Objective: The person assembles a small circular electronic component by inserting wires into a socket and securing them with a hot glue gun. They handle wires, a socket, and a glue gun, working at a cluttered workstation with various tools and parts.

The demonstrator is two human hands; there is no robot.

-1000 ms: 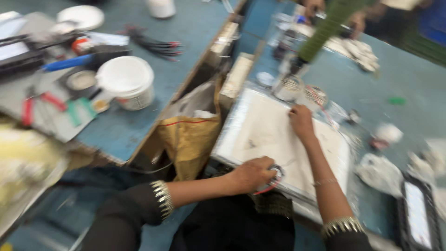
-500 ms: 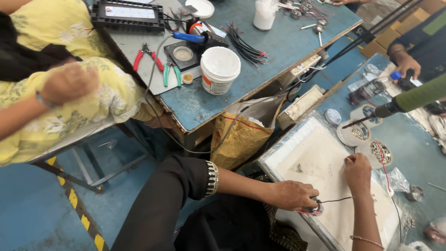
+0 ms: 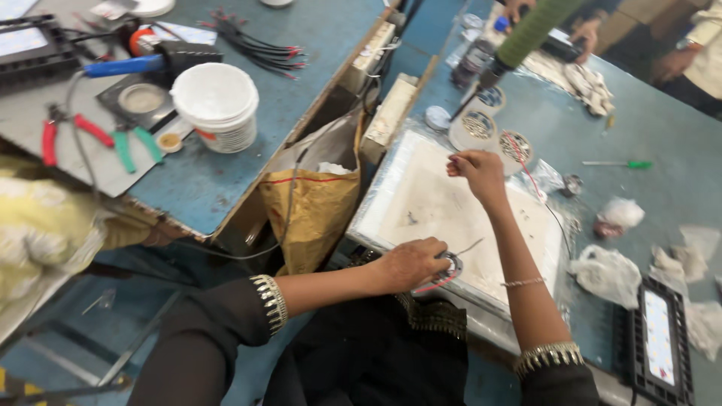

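Nearest the camera, the left hand (image 3: 410,263) is curled shut on a small round part with red and black wires (image 3: 449,269), pressing it at the near edge of a white plastic-wrapped slab (image 3: 421,199) that lies flat on the blue tabletop (image 3: 639,128). The right hand (image 3: 478,171) reaches farther over the slab, fingers pinched together on a thin red wire (image 3: 531,179) near the slab's far edge; the wire runs off toward round perforated discs (image 3: 478,126) just beyond the slab. Both forearms wear dark sleeves with gold-trimmed cuffs. To the right, near the bottom corner, a black rectangular light panel (image 3: 654,342) sits on the tabletop, with crumpled clear plastic bags (image 3: 608,274) beside it. To the left of the slab, a tan paper sack (image 3: 312,207) hangs in the gap between the two tabletops. On the left tabletop stand a white plastic tub (image 3: 216,105), red-handled pliers (image 3: 71,135) and green-handled pliers (image 3: 135,146), and a bundle of black wires with red tips (image 3: 256,49) farther back. A green-handled screwdriver (image 3: 617,163) lies well to the right of the discs. At the far side, another person's green-sleeved arm (image 3: 530,30) holds a tool tip-down over the discs; whether it touches them cannot be told.
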